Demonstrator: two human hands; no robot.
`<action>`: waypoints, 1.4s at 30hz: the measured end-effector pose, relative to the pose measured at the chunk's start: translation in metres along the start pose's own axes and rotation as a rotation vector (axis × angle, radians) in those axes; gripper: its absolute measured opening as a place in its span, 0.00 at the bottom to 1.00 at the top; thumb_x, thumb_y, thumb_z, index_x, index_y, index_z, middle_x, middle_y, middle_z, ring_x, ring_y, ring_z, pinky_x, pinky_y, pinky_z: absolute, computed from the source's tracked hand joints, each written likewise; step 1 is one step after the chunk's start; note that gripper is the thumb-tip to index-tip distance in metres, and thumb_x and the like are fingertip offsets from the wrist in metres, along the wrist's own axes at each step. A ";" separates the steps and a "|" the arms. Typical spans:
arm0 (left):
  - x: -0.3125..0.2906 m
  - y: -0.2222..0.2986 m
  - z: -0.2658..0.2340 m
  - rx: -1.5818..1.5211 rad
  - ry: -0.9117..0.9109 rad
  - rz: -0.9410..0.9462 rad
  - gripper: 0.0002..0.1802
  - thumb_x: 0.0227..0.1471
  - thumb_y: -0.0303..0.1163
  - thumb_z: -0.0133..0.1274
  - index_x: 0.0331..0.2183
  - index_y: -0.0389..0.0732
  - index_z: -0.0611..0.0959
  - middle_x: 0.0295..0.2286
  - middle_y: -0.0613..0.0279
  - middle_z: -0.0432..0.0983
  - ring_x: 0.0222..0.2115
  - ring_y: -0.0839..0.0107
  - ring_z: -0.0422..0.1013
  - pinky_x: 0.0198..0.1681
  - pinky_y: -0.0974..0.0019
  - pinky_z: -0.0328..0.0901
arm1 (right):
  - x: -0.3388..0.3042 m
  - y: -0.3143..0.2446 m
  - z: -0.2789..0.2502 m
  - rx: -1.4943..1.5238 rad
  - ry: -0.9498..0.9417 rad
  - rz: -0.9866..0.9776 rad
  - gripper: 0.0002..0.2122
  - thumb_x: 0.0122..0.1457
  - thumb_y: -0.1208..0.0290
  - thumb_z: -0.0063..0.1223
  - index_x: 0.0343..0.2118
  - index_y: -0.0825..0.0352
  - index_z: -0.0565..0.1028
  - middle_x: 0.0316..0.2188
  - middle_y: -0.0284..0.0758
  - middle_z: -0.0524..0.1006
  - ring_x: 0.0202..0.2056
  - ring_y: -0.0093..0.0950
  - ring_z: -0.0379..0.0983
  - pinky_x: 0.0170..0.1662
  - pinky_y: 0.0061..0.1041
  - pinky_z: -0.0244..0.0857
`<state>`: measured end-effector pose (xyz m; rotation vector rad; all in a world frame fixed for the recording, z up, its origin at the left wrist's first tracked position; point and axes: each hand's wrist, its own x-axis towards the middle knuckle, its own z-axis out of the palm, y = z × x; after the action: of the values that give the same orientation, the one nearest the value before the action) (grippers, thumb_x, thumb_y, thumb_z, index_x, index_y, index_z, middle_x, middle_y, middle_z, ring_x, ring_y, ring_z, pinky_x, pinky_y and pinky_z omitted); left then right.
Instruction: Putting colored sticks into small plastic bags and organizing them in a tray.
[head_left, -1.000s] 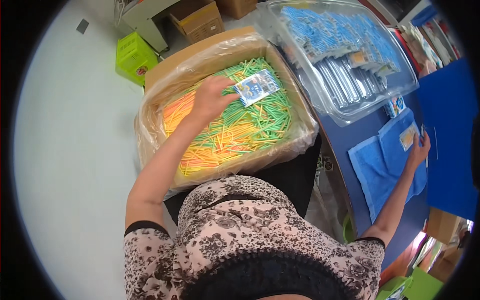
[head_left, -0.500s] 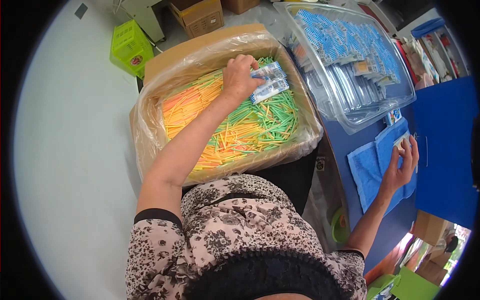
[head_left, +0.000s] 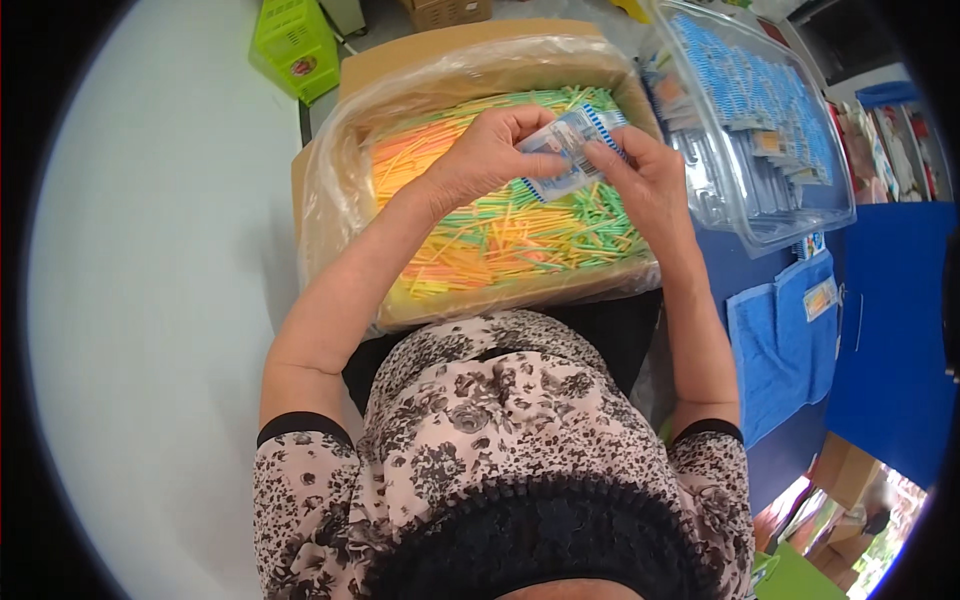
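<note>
**Over the box of sticks, both hands are now meeting on one packet**

Above the lined carton, you are holding a small clear packet (head_left: 572, 150) with a blue-and-white printed card inside, and both of your hands are on it. A second ago only your left hand (head_left: 480, 160) was carrying it over the sticks while your right hand (head_left: 640, 180) was away at the blue cloth on the table to your right; half a second ago the right was lifting off that cloth. Now it is resting its fingertips on the packet's right edge, so the work is shifting from carrying to two-handed handling, most likely opening or filling the packet, though that is only my reading.

The packet is flat, glossy and slightly crumpled, tilting up toward the right, with a striped blue border along its upper end. It is hovering just above the sticks, not lying in them. Your left hand is pinching its left end between thumb and fingers in a narrow grip; your right hand is pressing on the other end with the fingers nearly straight.

Beneath it, thin plastic sticks (head_left: 500, 235) in orange, yellow and green are filling the cardboard box (head_left: 420, 50), which is lined with clear plastic film. To the right, a clear plastic tub (head_left: 790, 215) is holding many similar blue-and-white packets. Nearer you, the blue cloth (head_left: 780, 350) is lying on the blue table.
</note>
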<state>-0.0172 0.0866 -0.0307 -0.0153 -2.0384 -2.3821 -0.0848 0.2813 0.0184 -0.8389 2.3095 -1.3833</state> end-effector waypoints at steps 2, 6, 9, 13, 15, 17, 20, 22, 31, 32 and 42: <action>-0.008 -0.004 -0.015 0.014 -0.051 -0.070 0.15 0.47 0.25 0.59 0.40 0.36 0.80 0.33 0.65 0.78 0.32 0.83 0.72 0.38 0.75 0.67 | 0.009 -0.003 0.011 -0.047 -0.019 -0.071 0.08 0.52 0.72 0.59 0.31 0.72 0.76 0.25 0.30 0.75 0.28 0.16 0.66 0.30 0.17 0.61; -0.020 -0.005 -0.029 0.168 0.027 -0.066 0.13 0.52 0.32 0.56 0.39 0.36 0.82 0.31 0.66 0.79 0.31 0.83 0.72 0.37 0.75 0.67 | 0.026 -0.001 0.027 -0.149 -0.037 -0.234 0.06 0.54 0.74 0.58 0.31 0.72 0.77 0.23 0.27 0.74 0.25 0.13 0.65 0.29 0.16 0.60; -0.026 -0.008 -0.028 0.134 0.149 0.008 0.11 0.51 0.32 0.57 0.34 0.35 0.84 0.26 0.68 0.78 0.27 0.85 0.69 0.31 0.77 0.65 | 0.033 0.005 0.039 -0.149 -0.039 -0.280 0.06 0.55 0.75 0.57 0.33 0.72 0.77 0.24 0.26 0.75 0.25 0.13 0.66 0.28 0.15 0.62; -0.027 -0.014 -0.034 0.092 0.210 0.024 0.12 0.52 0.34 0.56 0.33 0.34 0.84 0.24 0.69 0.78 0.25 0.86 0.69 0.29 0.78 0.64 | 0.040 0.012 0.041 0.195 -0.125 -0.036 0.09 0.55 0.77 0.56 0.38 0.73 0.75 0.27 0.28 0.77 0.27 0.13 0.70 0.28 0.14 0.65; -0.025 -0.016 -0.035 0.076 0.208 0.015 0.12 0.52 0.34 0.56 0.33 0.34 0.84 0.24 0.68 0.78 0.25 0.86 0.69 0.30 0.77 0.65 | 0.041 0.027 0.036 0.228 -0.158 0.017 0.11 0.55 0.76 0.56 0.40 0.73 0.74 0.28 0.29 0.78 0.28 0.14 0.72 0.28 0.14 0.67; -0.022 -0.016 -0.034 -0.041 0.297 0.054 0.14 0.53 0.36 0.55 0.33 0.33 0.84 0.25 0.68 0.78 0.25 0.85 0.70 0.30 0.77 0.65 | 0.046 0.040 0.026 0.238 -0.174 0.045 0.12 0.54 0.76 0.56 0.41 0.73 0.74 0.28 0.29 0.78 0.29 0.14 0.73 0.28 0.14 0.68; -0.018 -0.017 -0.037 -0.133 0.378 0.086 0.15 0.54 0.37 0.55 0.33 0.33 0.83 0.25 0.67 0.78 0.25 0.84 0.70 0.31 0.77 0.65 | 0.058 0.062 0.006 0.093 0.039 0.161 0.10 0.51 0.77 0.57 0.37 0.72 0.76 0.27 0.35 0.79 0.28 0.23 0.76 0.30 0.21 0.70; -0.017 -0.015 -0.044 -0.182 0.467 0.111 0.15 0.55 0.37 0.53 0.34 0.33 0.83 0.26 0.67 0.78 0.25 0.84 0.70 0.31 0.77 0.65 | 0.068 0.070 0.000 -0.185 0.098 0.080 0.11 0.50 0.76 0.58 0.38 0.71 0.76 0.28 0.37 0.79 0.29 0.26 0.76 0.32 0.23 0.70; -0.021 -0.009 -0.079 -0.217 0.757 0.249 0.11 0.55 0.33 0.53 0.34 0.34 0.82 0.27 0.67 0.78 0.27 0.83 0.71 0.32 0.76 0.65 | 0.062 0.037 0.013 -0.929 0.298 -0.403 0.10 0.47 0.71 0.60 0.33 0.66 0.77 0.33 0.38 0.77 0.35 0.40 0.74 0.37 0.33 0.68; -0.024 -0.003 -0.079 -0.193 0.783 0.270 0.10 0.56 0.33 0.52 0.32 0.35 0.81 0.26 0.68 0.77 0.26 0.83 0.69 0.31 0.76 0.64 | 0.059 0.036 0.018 -0.857 0.287 -0.554 0.09 0.47 0.71 0.60 0.32 0.66 0.77 0.32 0.37 0.77 0.35 0.40 0.73 0.37 0.33 0.68; -0.048 -0.019 -0.088 -0.234 0.905 0.380 0.09 0.54 0.30 0.53 0.33 0.35 0.82 0.28 0.66 0.78 0.28 0.83 0.70 0.32 0.76 0.64 | 0.084 0.032 0.144 -0.660 -0.372 -0.738 0.04 0.49 0.72 0.56 0.26 0.66 0.77 0.29 0.38 0.75 0.33 0.39 0.73 0.34 0.35 0.68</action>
<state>0.0300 0.0024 -0.0636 0.5170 -1.2061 -1.8512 -0.0819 0.1408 -0.0763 -2.0940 2.2315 -0.5211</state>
